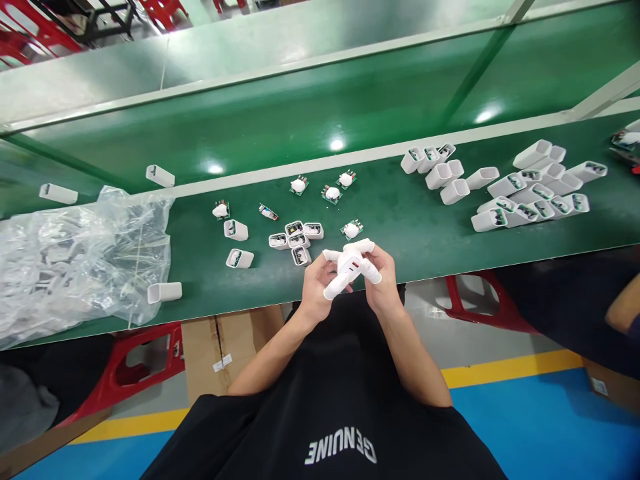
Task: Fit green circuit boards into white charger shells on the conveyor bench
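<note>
Between my two hands, over the table's front edge, is a white charger housing (351,264) with small port openings on the face toward me. White finger cots cover the fingertips of my left hand (320,283) and my right hand (381,275); both are closed on the housing from either side. Just beyond them lies a circuit board with a white blob (352,230). To the left, a cluster of white housings (297,241) stands open end up with parts inside. Further back are several more circuit boards (331,193).
Many white housings (530,197) are grouped on the green table (400,220) at the right. A clear plastic bag (90,260) of white pieces covers the left end. A raised shelf (300,40) runs behind. Red stools (480,303) and people sit on both sides.
</note>
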`<control>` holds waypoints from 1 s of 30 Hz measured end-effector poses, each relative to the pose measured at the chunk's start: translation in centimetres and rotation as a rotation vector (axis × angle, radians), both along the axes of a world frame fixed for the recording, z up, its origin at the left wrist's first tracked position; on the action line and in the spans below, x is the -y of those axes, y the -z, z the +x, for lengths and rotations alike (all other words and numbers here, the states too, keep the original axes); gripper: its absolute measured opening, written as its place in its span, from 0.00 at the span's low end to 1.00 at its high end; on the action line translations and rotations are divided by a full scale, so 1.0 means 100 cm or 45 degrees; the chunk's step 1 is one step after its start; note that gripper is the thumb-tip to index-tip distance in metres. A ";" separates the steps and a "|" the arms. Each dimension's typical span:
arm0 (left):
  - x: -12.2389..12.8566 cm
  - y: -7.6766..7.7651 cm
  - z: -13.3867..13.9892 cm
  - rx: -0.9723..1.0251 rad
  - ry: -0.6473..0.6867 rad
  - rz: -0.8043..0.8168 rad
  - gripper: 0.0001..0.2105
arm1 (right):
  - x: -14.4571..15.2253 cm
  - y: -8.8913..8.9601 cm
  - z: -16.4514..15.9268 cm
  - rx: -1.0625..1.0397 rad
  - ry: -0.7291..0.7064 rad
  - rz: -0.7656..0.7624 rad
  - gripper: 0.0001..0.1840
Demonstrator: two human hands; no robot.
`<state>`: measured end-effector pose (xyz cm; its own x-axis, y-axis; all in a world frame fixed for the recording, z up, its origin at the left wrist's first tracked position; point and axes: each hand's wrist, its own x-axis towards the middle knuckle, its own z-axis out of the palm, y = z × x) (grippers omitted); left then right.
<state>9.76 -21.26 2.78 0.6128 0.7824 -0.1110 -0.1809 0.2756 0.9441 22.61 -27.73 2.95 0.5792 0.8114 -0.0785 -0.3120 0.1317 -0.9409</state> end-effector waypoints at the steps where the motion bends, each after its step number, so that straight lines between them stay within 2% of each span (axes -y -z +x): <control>1: 0.000 0.000 0.001 0.000 -0.006 0.003 0.25 | -0.001 -0.001 0.001 -0.006 -0.013 0.000 0.28; 6: 0.000 0.000 0.005 0.033 -0.029 0.050 0.24 | -0.004 0.001 0.003 0.012 -0.047 0.012 0.28; 9: -0.018 -0.010 0.008 -0.040 -0.013 0.217 0.24 | -0.003 0.014 0.017 0.193 -0.049 0.115 0.33; 12: -0.073 -0.035 0.019 -0.311 0.000 0.554 0.24 | 0.001 0.034 0.044 0.570 0.093 0.126 0.35; 14: -0.129 -0.057 0.034 -0.614 -0.140 0.852 0.23 | 0.003 0.048 0.064 0.904 0.324 -0.066 0.32; 16: -0.190 -0.075 0.050 -1.040 -0.288 1.175 0.18 | 0.005 0.058 0.079 1.157 0.499 -0.276 0.29; 17: -0.219 -0.081 0.057 -1.265 -0.249 1.319 0.16 | 0.005 0.061 0.084 1.231 0.534 -0.342 0.29; 19: -0.268 -0.085 0.068 -1.674 -0.022 1.493 0.21 | 0.005 0.063 0.088 1.309 0.512 -0.398 0.30; 22: -0.312 -0.081 0.071 -1.842 0.179 1.474 0.25 | 0.002 0.064 0.088 1.395 0.451 -0.410 0.31; 25: -0.326 -0.074 0.065 -1.895 0.306 1.461 0.20 | 0.001 0.066 0.088 1.447 0.441 -0.406 0.31; 28: -0.329 -0.071 0.057 -1.935 0.416 1.451 0.15 | 0.000 0.069 0.091 1.460 0.447 -0.371 0.33; 30: -0.328 -0.072 0.053 -1.963 0.460 1.418 0.16 | 0.000 0.072 0.094 1.467 0.446 -0.355 0.35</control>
<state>15.06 11.51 9.97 0.6130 0.7502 -0.2479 0.7674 -0.6399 -0.0389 31.97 -27.73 -4.20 0.6075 0.6358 0.4762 0.7288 -0.2076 -0.6525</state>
